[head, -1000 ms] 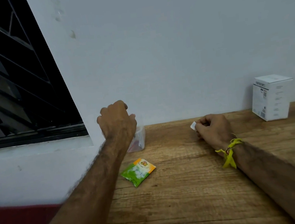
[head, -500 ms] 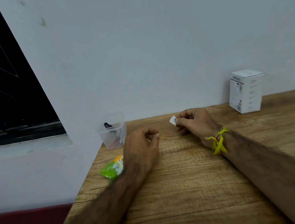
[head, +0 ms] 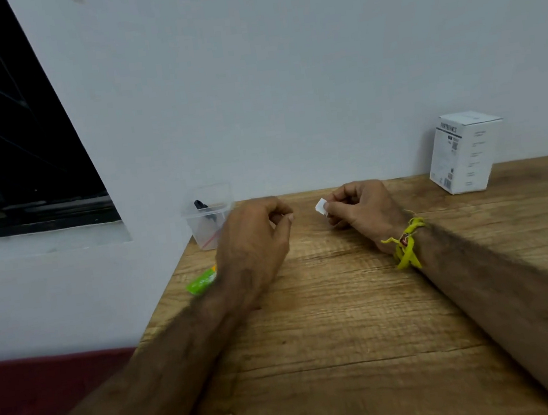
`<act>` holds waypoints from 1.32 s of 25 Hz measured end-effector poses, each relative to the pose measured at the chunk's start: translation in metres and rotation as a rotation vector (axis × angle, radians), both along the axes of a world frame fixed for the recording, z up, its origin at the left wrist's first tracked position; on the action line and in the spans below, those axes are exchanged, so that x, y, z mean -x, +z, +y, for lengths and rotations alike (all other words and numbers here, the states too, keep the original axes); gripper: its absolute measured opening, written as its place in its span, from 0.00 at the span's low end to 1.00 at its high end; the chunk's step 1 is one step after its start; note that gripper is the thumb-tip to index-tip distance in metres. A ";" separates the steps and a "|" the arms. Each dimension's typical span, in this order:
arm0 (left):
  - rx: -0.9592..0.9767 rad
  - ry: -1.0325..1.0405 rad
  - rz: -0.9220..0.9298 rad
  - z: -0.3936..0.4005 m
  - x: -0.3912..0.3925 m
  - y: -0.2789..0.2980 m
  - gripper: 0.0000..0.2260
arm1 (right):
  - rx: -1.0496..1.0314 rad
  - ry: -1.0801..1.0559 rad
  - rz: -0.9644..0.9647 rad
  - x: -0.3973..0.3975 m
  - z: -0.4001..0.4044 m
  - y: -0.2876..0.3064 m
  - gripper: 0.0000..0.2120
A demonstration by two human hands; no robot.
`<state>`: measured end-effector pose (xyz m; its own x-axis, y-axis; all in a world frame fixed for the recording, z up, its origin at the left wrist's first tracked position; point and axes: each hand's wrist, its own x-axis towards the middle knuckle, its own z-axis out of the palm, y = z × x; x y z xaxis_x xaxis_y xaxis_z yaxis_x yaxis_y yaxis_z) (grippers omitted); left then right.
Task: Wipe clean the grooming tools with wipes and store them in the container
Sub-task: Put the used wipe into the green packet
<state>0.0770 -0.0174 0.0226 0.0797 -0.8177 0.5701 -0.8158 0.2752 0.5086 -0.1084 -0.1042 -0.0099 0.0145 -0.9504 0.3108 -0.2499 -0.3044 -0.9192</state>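
My right hand [head: 362, 208] rests on the wooden table [head: 348, 319] near the wall and pinches a small white wipe [head: 320, 206] between thumb and fingers. My left hand [head: 256, 240] hovers just left of it, fingers loosely curled, with nothing visible in it. A gap of bare table separates the two hands. A clear plastic container [head: 209, 211] stands at the table's back left corner, right behind my left hand, with a black tool and something red inside. A green wipe sachet [head: 201, 280] lies by the left edge, partly hidden by my left wrist.
A white cardboard box [head: 466, 152] stands against the wall at the back right. The table's left edge drops off beside the sachet, with a dark red surface [head: 48, 400] below. A dark window [head: 8, 136] fills the upper left.
My left hand has come away from the container and moved right, towards my right hand. The right hand has kept its hold on the wipe. The camera has shifted left to right.
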 end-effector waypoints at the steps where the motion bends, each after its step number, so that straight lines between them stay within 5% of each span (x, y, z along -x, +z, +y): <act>1: 0.001 0.036 0.018 0.002 -0.008 0.010 0.02 | 0.002 0.001 0.013 0.001 -0.001 0.000 0.03; 4: -0.165 0.147 -0.031 0.008 -0.030 0.032 0.10 | 0.019 -0.002 0.058 0.001 0.000 0.000 0.01; 9: -0.420 0.280 -0.450 0.036 -0.040 0.012 0.30 | 0.077 -0.013 0.121 -0.005 0.005 0.004 0.04; 13: -0.570 0.310 -0.422 0.041 -0.046 0.005 0.33 | 0.085 -0.009 0.135 -0.004 0.009 0.005 0.05; 17: -0.468 0.248 -0.301 0.036 -0.043 -0.005 0.31 | 0.076 -0.002 0.142 -0.005 0.011 0.005 0.05; 23: 0.067 -0.122 0.011 0.029 -0.012 -0.012 0.30 | 0.080 -0.038 0.045 -0.002 0.011 0.004 0.05; 33: 0.104 -0.189 0.119 0.000 -0.027 -0.024 0.24 | -0.091 0.137 -0.404 -0.027 0.030 0.022 0.03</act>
<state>0.1044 -0.0179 -0.0018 0.0022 -0.7620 0.6476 -0.6812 0.4730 0.5588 -0.0816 -0.0737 0.0125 0.0369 -0.9720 0.2319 0.1728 -0.2224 -0.9595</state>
